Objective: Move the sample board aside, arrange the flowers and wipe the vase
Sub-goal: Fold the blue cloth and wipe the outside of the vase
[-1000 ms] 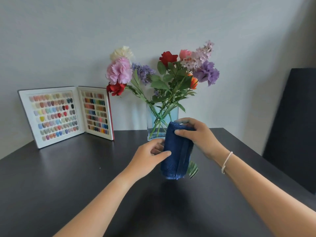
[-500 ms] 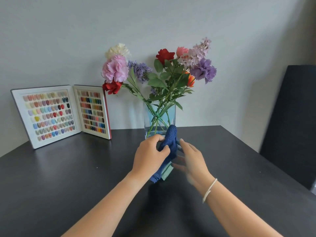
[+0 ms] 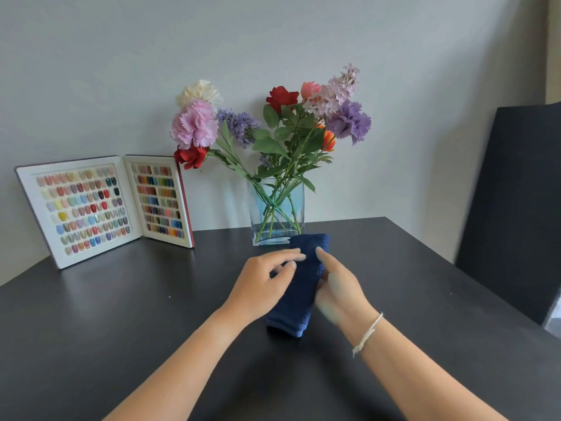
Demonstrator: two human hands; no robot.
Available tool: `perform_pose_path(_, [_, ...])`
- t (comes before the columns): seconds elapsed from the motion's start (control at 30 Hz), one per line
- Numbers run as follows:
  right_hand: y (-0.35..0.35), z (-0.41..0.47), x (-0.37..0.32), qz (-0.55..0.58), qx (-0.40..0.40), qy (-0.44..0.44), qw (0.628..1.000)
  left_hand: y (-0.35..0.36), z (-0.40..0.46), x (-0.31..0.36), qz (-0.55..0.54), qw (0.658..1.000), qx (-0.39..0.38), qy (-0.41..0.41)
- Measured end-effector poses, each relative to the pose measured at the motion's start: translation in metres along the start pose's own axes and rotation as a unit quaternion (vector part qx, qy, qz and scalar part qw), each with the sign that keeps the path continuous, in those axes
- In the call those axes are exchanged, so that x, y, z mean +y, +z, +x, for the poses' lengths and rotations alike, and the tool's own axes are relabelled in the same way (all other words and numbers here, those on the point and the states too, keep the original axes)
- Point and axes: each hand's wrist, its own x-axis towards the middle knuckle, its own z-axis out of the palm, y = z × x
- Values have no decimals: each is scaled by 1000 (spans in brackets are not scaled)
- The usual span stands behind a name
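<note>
— Hands first, from the head camera: what are they doing?

— Both meet on a folded dark blue cloth in the middle of the black table. The left hand lies on the cloth's left side, fingers stretched loosely across it, thumb underneath out of sight, so I cannot tell whether it pinches or only rests. The right hand is at the cloth's right edge, blurred, forefinger reaching over the top; its grip on the cloth is also unclear.

— Is the cloth lying flat?

— Its near end touches the table; the far end rises toward the vase, overlapping the vase's lower right corner in the picture. Whether the two touch, I cannot tell.

— And the vase?

— Clear, bluish, square-sided glass, upright near the back edge of the table, green stems crossing inside it. The flowers fan out above: pink, cream and red to the left, red, lilac, purple and orange to the right.

— The sample board?

— The sample board stands open like a book at the back left, against the wall, well apart from the vase, rows of coloured nail samples on both panels.

— Anything else?

— A white string bracelet on the right wrist, and a dark panel leaning at the far right.
</note>
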Motion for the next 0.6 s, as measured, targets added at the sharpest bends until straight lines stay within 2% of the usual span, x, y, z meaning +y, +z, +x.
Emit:
perform_pose_path(0.13, [-9,12,-8,73,47,-2,996,-19,7,-6,-7,999,49,-14])
perform_pose_path(0.23, [-14,24,-23,142,29,-22,989,-31,18,-23,-44,994,84,-51])
perform_pose_path(0.33, [-14,41,-31,131,5,-32,991,-40,33,-46,-61,990,105,-78])
perform_pose_path(0.4, [-12,56,-32,72,-4,-78,994,-42,46,-62,-64,988,113,-89])
perform_pose_path(0.47, [-6,70,-33,-38,-2,-151,988,-42,63,-81,-73,983,128,-108])
perform_pose_path(0.53, [2,82,-33,-162,31,-214,963,-40,80,-100,-89,977,149,-127])
perform_pose_path(0.6, [7,97,-29,-279,62,-282,916,-35,96,-118,-105,971,166,-136])
